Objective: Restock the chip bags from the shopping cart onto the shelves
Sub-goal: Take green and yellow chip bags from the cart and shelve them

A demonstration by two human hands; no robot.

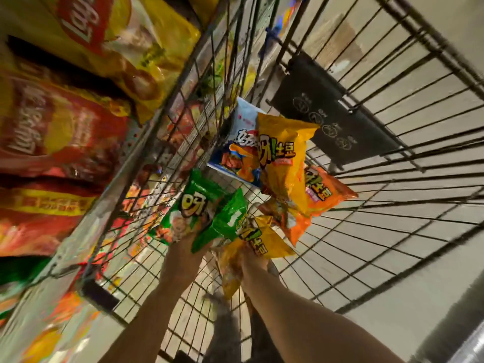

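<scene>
The place is a shop, a grocery or supermarket aisle; a wire shopping cart (366,158) fills the view, with packaged chip bags (285,163) inside it; beside the cart, shelves (110,205) hold rows of large retail snack bags (60,132) in red and yellow, stacked tight; pale floor tiles (392,271) show through the cart's mesh.

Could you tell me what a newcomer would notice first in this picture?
Probably the bright chip bags in the wire cart: the left hand grips green bags, the right hand a yellow bag. Large Lay's bags fill the shelf at left.
</scene>
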